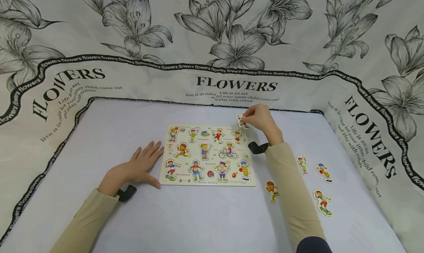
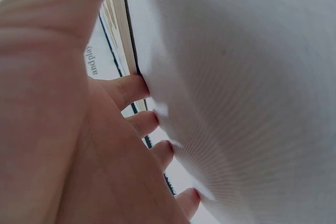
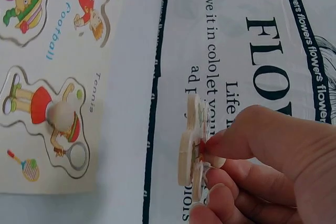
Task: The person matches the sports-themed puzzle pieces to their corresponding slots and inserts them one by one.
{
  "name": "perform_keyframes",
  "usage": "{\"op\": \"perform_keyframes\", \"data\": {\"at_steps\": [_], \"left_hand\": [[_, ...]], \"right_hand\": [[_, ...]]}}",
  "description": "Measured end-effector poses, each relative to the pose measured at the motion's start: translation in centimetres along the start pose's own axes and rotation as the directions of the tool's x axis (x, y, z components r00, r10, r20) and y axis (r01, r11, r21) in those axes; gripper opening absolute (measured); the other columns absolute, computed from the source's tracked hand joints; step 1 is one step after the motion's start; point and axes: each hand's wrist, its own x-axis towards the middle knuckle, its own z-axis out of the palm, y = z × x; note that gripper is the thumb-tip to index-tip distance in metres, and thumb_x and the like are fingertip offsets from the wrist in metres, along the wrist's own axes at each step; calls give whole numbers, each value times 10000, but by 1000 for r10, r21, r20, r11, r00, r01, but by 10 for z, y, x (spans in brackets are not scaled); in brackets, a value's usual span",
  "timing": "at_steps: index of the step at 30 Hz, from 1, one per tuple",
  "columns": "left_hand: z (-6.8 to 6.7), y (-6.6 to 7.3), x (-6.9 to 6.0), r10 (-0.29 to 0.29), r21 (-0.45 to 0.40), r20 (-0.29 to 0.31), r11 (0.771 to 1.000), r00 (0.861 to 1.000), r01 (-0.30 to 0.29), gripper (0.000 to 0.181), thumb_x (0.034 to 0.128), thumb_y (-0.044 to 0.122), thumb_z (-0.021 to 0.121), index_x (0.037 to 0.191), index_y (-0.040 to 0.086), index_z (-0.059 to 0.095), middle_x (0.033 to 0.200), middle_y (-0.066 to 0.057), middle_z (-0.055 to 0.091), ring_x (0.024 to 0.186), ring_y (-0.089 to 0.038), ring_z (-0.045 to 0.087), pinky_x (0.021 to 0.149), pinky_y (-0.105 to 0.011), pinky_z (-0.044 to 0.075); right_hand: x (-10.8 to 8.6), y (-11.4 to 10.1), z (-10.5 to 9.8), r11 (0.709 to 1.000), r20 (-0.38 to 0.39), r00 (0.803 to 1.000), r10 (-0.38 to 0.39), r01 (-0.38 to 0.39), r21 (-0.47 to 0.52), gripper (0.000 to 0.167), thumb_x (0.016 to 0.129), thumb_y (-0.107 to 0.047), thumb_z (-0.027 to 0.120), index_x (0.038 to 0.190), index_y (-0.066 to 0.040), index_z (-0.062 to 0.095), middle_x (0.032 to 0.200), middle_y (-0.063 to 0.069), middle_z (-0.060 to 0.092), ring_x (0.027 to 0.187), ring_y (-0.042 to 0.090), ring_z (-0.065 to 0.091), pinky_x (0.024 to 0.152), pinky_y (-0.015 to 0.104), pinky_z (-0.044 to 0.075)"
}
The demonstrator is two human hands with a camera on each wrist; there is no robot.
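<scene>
A cream wooden puzzle board (image 1: 212, 184) with sports figures lies flat in the middle of the table. My left hand (image 1: 137, 168) rests palm down with fingers spread at the board's left edge; its fingertips press the cloth in the left wrist view. Beyond the board's top right corner, my right hand (image 1: 261, 121) pinches a small wooden puzzle piece (image 1: 240, 120). The right wrist view shows this piece (image 3: 186, 150) nearly edge-on, above the surface, its picture mostly turned away. Nearby on the board is the tennis player figure (image 3: 39, 106), with a recess outline around it.
Loose puzzle pieces lie right of the board: a running figure (image 1: 272, 191) beside the right forearm, a skateboarder (image 1: 322, 202), a blue-capped figure (image 1: 324, 173) and a green-clad figure (image 1: 302, 165). White cloth (image 1: 198, 223) covers the table; a flower-printed curtain (image 1: 232, 87) borders it.
</scene>
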Motion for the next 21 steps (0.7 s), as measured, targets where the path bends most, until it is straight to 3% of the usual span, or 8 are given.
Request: {"op": "perform_keyframes", "data": {"at_steps": [21], "left_hand": [[2, -3, 1, 2, 10, 0, 1000, 1000, -2, 1286, 649, 571, 843, 1563, -22, 160, 1636, -238, 4, 1489, -440, -70, 1148, -666, -45]], "right_hand": [[2, -27, 45, 994, 46, 992, -113, 113, 11, 130, 787, -105, 761, 853, 2, 730, 802, 112, 695, 659, 180, 593, 583, 273, 494]]}}
